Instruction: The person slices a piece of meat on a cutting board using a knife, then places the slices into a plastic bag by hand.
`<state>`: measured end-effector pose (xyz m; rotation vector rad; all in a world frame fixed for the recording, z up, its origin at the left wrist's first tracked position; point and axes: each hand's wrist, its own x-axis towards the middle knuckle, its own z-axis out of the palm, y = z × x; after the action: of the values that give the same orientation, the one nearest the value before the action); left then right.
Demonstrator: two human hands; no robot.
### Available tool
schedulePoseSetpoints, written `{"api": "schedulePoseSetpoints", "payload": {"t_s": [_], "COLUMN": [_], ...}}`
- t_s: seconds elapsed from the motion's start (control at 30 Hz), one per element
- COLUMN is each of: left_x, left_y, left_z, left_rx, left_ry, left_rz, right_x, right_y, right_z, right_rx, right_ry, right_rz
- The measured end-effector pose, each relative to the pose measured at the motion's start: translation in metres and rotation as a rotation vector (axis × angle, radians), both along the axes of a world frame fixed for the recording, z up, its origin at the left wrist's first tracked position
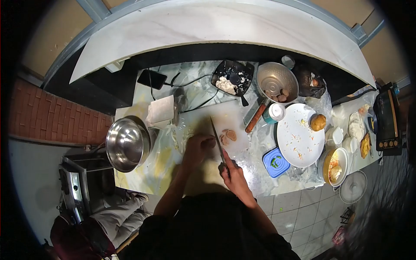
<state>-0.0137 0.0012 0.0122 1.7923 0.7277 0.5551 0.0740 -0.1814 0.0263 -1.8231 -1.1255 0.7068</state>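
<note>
My right hand [234,175] grips a kitchen knife [216,138] by its handle, the blade pointing away from me over a pale cutting board [236,113]. Close to the left side of the blade is my left hand [200,146], its fingers curled in; whatever they hold is hidden. Several pinkish-brown slices [228,136], perhaps sausage, lie on the board just right of the blade.
At left stands a steel bowl [126,145], near a napkin holder [161,112] and a phone [151,79]. A black dish [233,80], a wooden-handled pan [277,80], a jar [275,113], a white plate [299,145] with a potato [318,122] and a blue lid [276,163] surround the board.
</note>
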Motion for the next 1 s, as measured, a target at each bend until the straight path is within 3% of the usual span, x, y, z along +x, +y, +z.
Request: {"api": "schedulePoseSetpoints", "payload": {"t_s": [0.07,0.2,0.37,0.6,0.67,0.8,0.87,1.0], "left_x": [0.005,0.01,0.013,0.004,0.006,0.009,0.009,0.006], "left_y": [-0.001,-0.003,-0.001,0.0,0.001,-0.002,-0.004,-0.006], "left_z": [0.015,0.004,0.023,0.008,0.006,0.009,0.004,-0.005], "left_rx": [0.15,0.099,0.137,0.202,0.331,0.235,0.322,0.249], "left_ry": [0.119,0.045,0.204,0.145,0.119,0.21,0.126,0.119], "left_rz": [-0.036,0.017,-0.101,-0.229,-0.215,-0.187,-0.139,-0.137], "right_x": [0.0,0.003,0.004,0.004,0.002,0.001,0.0,-0.002], "right_y": [0.001,0.0,0.001,0.002,0.002,0.004,0.004,0.005], "right_z": [-0.004,-0.006,-0.005,0.003,-0.003,0.001,-0.003,-0.003], "right_rx": [-0.005,0.006,-0.014,-0.078,-0.003,0.008,0.007,0.015], "right_ry": [0.02,0.015,0.032,0.087,0.029,0.016,0.002,0.007], "right_rz": [-0.025,-0.052,-0.056,-0.03,-0.072,-0.079,-0.071,-0.071]}}
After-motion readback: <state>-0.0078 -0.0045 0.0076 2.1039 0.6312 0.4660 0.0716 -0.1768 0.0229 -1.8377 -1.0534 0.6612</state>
